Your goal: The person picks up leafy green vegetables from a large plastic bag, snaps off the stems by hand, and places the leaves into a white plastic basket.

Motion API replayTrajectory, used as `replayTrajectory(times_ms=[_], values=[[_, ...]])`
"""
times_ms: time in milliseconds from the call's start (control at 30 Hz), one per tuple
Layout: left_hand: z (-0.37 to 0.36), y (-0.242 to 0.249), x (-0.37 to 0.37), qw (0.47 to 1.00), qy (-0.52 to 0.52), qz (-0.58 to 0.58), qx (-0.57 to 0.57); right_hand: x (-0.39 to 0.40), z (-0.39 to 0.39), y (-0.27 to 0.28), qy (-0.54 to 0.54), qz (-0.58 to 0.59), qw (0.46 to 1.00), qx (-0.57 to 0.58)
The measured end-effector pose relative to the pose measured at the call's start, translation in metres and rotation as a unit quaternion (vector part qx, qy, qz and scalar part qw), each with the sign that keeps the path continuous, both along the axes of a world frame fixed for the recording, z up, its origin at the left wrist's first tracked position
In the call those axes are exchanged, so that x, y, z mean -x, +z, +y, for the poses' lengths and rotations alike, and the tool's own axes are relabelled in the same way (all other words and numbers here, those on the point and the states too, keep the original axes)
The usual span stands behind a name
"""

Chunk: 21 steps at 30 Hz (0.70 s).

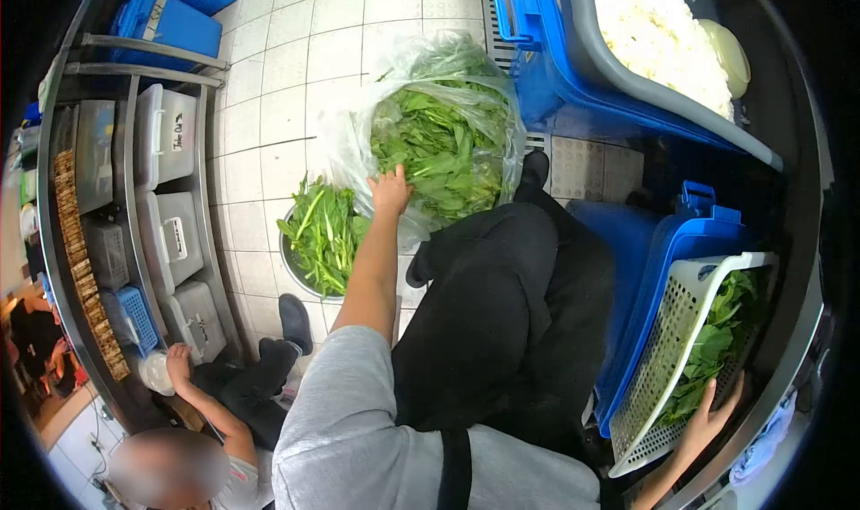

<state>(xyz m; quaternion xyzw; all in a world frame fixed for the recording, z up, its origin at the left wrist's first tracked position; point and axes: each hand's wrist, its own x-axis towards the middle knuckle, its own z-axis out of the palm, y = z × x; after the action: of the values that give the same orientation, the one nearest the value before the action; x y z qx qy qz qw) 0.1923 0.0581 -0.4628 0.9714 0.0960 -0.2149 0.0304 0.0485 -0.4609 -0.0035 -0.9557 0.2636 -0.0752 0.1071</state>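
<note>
My left hand (390, 190) reaches down to the near left edge of a clear plastic bag (345, 143), its fingers spread against the leafy greens (448, 138) inside. Just left of that wrist, a round metal bowl (288, 257) on the floor is heaped with long-stemmed greens (322, 232). At the far right, my right hand (710, 420) has its fingers apart beside the leaves (712, 353) in a white perforated basket (640, 367). This basket stands tilted over blue bins.
A blue bin (555, 80) with a grey tub (591, 53) of white shredded food stands at upper right. Metal shelves on the left hold lidded boxes (166, 138). At lower left another person (237, 447) sits close by. Tiled floor (296, 89) runs between.
</note>
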Motion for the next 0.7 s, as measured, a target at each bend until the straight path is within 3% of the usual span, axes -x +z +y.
replayTrajectory(times_ms=[100,200,300,367,400,433,500,567,633,667,700], values=[[0.011,0.016,0.011,0.994,0.027,0.048,0.097,-0.014,0.03,0.003,0.036,-0.047,0.998,0.008],[0.021,0.048,0.029,0.973,0.052,-0.065,0.214,-0.027,0.071,0.013,-0.001,-0.084,0.996,-0.016],[0.019,0.097,0.046,0.925,0.134,-0.182,0.305,-0.028,0.084,0.016,0.061,-0.141,0.988,-0.001],[0.019,0.122,0.058,0.885,0.173,-0.282,0.329,-0.035,0.109,0.014,0.097,-0.224,0.968,-0.052],[0.015,0.149,0.062,0.872,0.238,-0.234,0.359,-0.038,0.121,0.007,0.138,-0.26,0.952,-0.084],[0.011,0.166,0.068,0.857,0.242,-0.274,0.364,-0.042,0.134,0.0,0.177,-0.296,0.932,-0.115],[0.004,0.188,0.077,0.822,0.243,-0.351,0.377,-0.049,0.175,-0.005,0.241,-0.261,0.93,-0.097],[0.006,0.177,0.086,0.794,0.292,-0.339,0.413,-0.063,0.218,-0.025,0.311,-0.217,0.894,-0.237],[-0.016,0.246,0.094,0.752,0.292,-0.305,0.507,-0.076,0.258,-0.071,0.33,-0.139,0.807,-0.469],[-0.034,0.297,0.098,0.711,0.306,-0.274,0.57,-0.084,0.276,-0.094,0.322,-0.071,0.79,-0.518],[-0.042,0.312,0.103,0.71,0.295,-0.278,0.576,-0.091,0.292,-0.109,0.31,0.0,0.766,-0.563]])
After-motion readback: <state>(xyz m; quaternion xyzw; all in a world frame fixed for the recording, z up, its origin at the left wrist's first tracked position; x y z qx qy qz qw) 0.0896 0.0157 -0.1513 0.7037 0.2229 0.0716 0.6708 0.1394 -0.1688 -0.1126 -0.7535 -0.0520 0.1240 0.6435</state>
